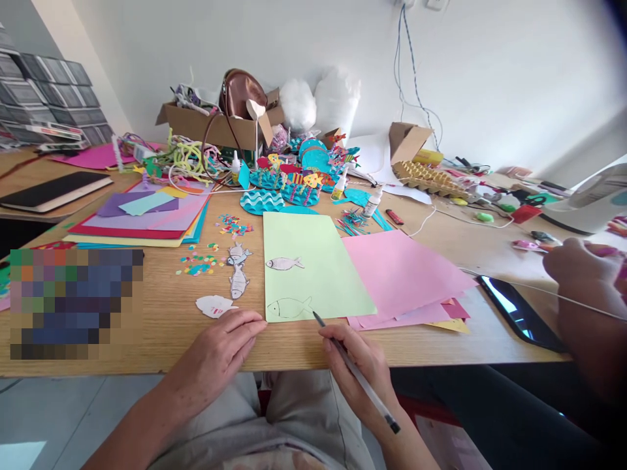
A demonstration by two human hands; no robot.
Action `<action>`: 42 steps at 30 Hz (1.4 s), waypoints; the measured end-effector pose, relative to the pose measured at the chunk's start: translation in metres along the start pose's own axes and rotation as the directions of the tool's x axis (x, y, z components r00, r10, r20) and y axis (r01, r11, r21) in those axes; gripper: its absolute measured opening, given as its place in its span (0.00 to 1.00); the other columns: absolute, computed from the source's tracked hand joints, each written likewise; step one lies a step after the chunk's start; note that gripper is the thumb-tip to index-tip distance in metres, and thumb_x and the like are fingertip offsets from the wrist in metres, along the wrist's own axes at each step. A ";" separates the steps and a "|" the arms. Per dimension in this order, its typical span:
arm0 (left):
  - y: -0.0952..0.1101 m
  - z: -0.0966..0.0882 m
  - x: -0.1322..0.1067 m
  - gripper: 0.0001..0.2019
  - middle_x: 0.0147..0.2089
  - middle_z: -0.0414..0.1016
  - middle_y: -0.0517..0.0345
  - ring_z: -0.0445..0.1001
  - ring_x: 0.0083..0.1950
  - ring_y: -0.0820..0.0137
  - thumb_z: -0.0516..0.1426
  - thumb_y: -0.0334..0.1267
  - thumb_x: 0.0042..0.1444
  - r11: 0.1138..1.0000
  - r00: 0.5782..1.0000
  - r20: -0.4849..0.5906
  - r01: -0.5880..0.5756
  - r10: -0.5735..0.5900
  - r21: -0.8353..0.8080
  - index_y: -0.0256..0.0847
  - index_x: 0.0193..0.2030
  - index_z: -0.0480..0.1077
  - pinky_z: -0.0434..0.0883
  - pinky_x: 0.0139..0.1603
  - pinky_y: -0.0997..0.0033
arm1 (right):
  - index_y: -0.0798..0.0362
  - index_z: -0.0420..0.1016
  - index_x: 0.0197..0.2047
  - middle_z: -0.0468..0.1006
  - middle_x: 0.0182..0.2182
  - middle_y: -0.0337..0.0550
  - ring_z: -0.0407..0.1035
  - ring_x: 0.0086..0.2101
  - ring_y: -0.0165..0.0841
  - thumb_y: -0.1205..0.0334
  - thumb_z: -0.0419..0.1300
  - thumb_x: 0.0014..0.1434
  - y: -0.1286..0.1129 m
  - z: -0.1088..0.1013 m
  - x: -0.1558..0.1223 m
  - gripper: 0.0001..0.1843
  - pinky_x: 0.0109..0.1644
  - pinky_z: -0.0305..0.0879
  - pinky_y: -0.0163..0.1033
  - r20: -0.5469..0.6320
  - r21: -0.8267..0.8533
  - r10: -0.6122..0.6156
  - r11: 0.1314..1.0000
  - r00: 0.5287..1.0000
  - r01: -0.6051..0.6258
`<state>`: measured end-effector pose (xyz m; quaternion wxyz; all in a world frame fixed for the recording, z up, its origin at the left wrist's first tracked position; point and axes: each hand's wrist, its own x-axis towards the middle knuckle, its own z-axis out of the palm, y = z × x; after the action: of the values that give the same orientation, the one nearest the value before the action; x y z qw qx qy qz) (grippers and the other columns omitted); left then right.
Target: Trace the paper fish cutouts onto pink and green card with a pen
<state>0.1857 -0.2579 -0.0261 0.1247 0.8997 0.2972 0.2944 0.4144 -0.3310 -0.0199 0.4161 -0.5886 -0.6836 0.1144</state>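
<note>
My right hand (pixel 360 369) is closed round a pencil (pixel 353 372), whose tip rests at the near right edge of a light green sheet (pixel 313 267). A fish outline (pixel 290 307) is drawn on that sheet close to the tip, and a paper fish (pixel 284 263) lies higher up on it. My left hand (pixel 223 349) lies flat on the wooden table (pixel 161 313), fingers spread, its fingertips at the sheet's near left corner. It holds nothing. A white fish cutout (pixel 214 305) lies just beyond it, and two more fish cutouts (pixel 238 267) lie farther off.
Pink sheets (pixel 401 271) overlap the green one on the right. A phone (pixel 514 313) lies near another person's hand (pixel 582 267) at the right edge. Stacked coloured paper (pixel 147 215), confetti bits (pixel 206 258), glue bottles, blue wave decorations (pixel 289 186) and cardboard boxes (pixel 220 124) fill the back.
</note>
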 end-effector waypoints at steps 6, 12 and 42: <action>-0.001 -0.002 0.001 0.14 0.45 0.75 0.55 0.74 0.46 0.70 0.47 0.32 0.62 0.999 0.998 -0.022 0.051 -0.051 0.011 0.43 0.47 0.71 0.72 0.48 0.71 | 0.51 0.70 0.39 0.77 0.28 0.41 0.70 0.24 0.31 0.64 0.51 0.61 0.002 -0.006 -0.004 0.08 0.30 0.66 0.33 0.006 -0.035 0.021 0.999 1.000 -0.021; -0.001 0.000 0.006 0.13 0.49 0.74 0.53 0.74 0.50 0.67 0.48 0.34 0.60 0.977 0.978 -0.066 0.192 -0.198 -0.092 0.43 0.47 0.71 0.74 0.46 0.72 | 0.50 0.71 0.38 0.78 0.29 0.41 0.72 0.26 0.31 0.65 0.51 0.60 0.006 -0.006 -0.006 0.08 0.32 0.66 0.32 -0.009 -0.053 0.037 0.998 0.999 -0.037; -0.031 0.009 0.164 0.11 0.45 0.72 0.43 0.73 0.46 0.59 0.53 0.27 0.51 0.906 0.757 0.590 0.006 -0.281 0.424 0.35 0.42 0.69 0.69 0.40 0.66 | 0.50 0.69 0.37 0.76 0.29 0.41 0.72 0.29 0.31 0.66 0.49 0.61 0.015 -0.001 0.006 0.08 0.33 0.67 0.31 -0.017 -0.002 -0.082 0.997 0.996 0.082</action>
<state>0.2831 -0.1340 0.0292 0.0561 0.9252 0.3599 -0.1062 0.4261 -0.3219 -0.0271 0.4260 -0.5611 -0.7038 0.0917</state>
